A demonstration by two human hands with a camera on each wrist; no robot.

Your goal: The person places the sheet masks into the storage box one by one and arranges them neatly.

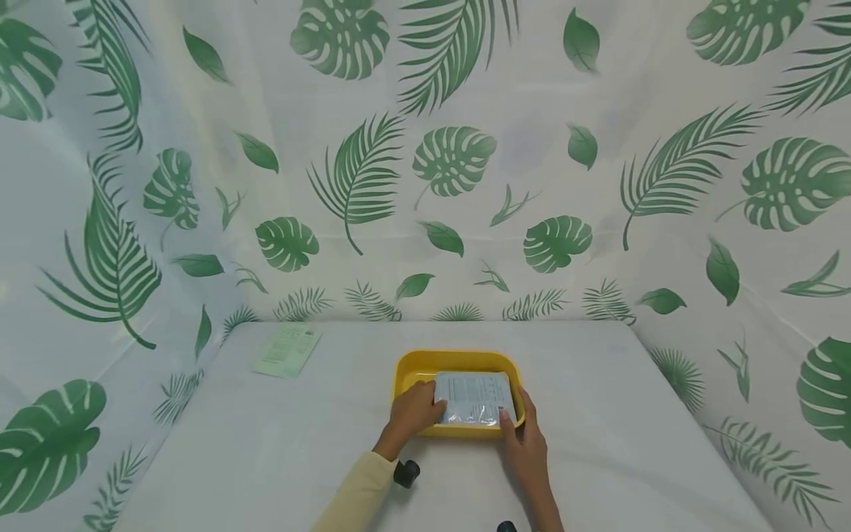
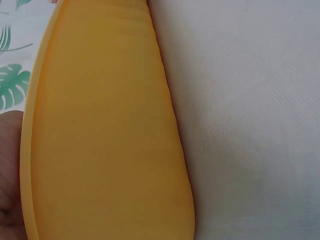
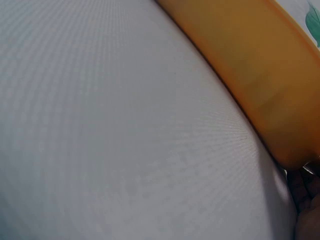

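A yellow tray [image 1: 448, 431] stands on the white table in the head view, with a silvery-white printed packet [image 1: 473, 391] lying in its right part. My left hand [image 1: 414, 408] reaches over the tray's front left and pinches the packet's left edge, thumb on top; its other fingertips are hidden inside the tray. At the front right corner, my right hand [image 1: 525, 443] grips the tray, thumb near the rim by the packet and fingers along the outer right side. Both wrist views show mostly the tray's outer front wall [image 2: 105, 125], with a bit of hand at the edge.
A pale green printed packet [image 1: 287, 351] lies flat at the table's back left. White sheets with green leaves [image 1: 454, 160] hang behind and at both sides. A black wrist device [image 1: 407, 473] sits at my left wrist, another [image 1: 507, 526] near my right forearm.
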